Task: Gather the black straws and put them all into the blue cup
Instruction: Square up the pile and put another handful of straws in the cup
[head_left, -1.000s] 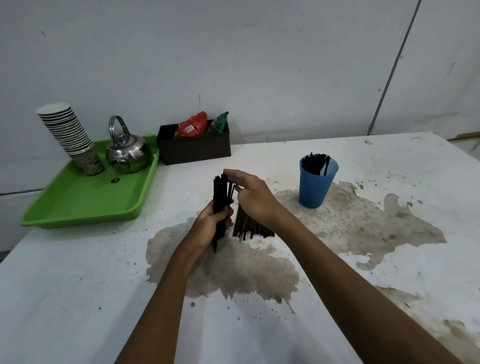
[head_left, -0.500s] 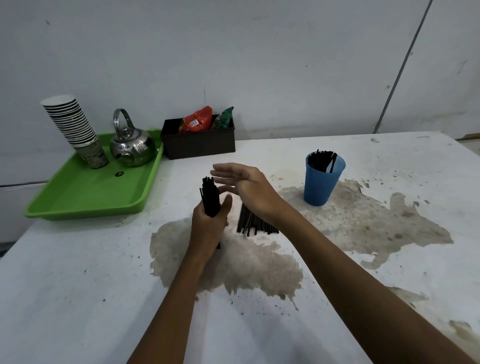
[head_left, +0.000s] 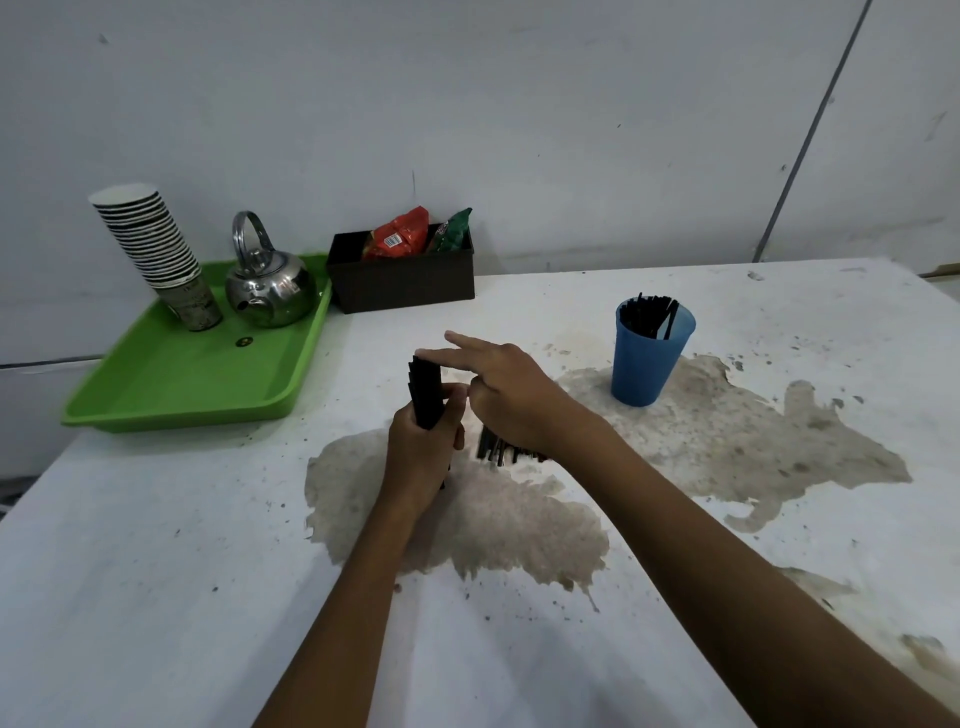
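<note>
A second ago the right hand (head_left: 511, 397) was pinching at the top of the bundle of straws (head_left: 426, 392); now its fingers have let go and lie out straight, the fingertips (head_left: 423, 356) laid flat across the upper ends. The bundle has drawn together too: the tops that splayed before now stand nearly level. I take it the person is tapping the ends even, so this handful is close to ready for the cup.

The left hand (head_left: 423, 447) grips the bundle round its lower half, fingers and thumb curled tight, holding it upright with a little of the bottom end poking out below the fist. The right hand is wide, holding nothing, only touching the tops of the straws.

Just under the right wrist, on the stained desk (head_left: 208, 545), a loose heap of straws (head_left: 501, 451) lies flat, partly hidden by the hand, so I cannot tell how many remain. The blue cup (head_left: 649, 356) stands beyond the right hand and off to its right side, apart from both hands, with a good number of straws already upright in it.

Past the left hand, further back, a green tray (head_left: 176, 384) carries a kettle (head_left: 270, 288) and a stack of paper cups (head_left: 158, 249); a dark box (head_left: 402, 273) with snack packets sits behind both hands by the wall.
</note>
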